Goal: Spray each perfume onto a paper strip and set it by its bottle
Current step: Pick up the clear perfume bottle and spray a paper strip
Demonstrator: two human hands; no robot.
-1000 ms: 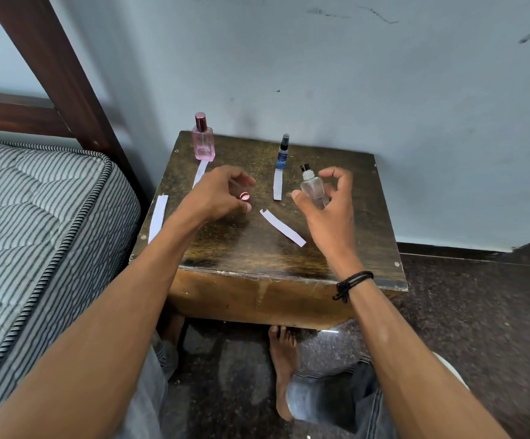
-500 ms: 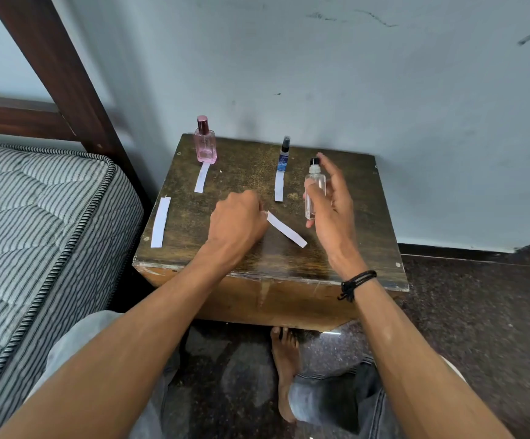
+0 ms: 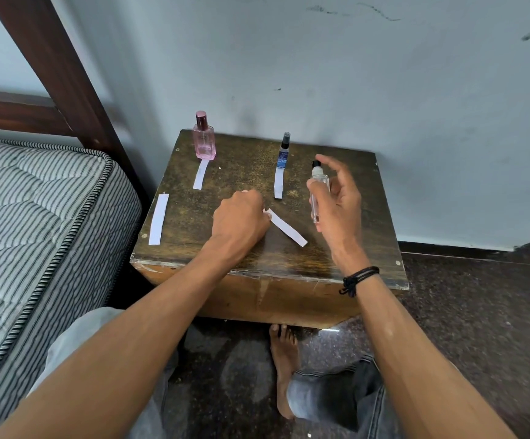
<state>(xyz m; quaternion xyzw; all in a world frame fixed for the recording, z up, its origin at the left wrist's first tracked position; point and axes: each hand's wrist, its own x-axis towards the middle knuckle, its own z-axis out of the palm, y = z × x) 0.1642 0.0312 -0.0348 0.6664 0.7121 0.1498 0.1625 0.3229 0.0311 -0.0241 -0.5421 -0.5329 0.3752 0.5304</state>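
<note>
Bench (image 3: 187,223): carrying a slanted paper strip (image 3: 286,228) near its middle.
Right grip (image 3: 339,204): curling round a clear bottle (image 3: 318,185), forefinger arching over the pump.
Left grip (image 3: 240,217): pinching the strip's left end, resting on the bench.
Clear bottle: standing upright, just right of the strip.

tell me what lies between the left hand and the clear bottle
In the head view, a white paper strip lies slanted on the table between them, one end pinched by the left hand, the other short of the clear bottle.
</note>
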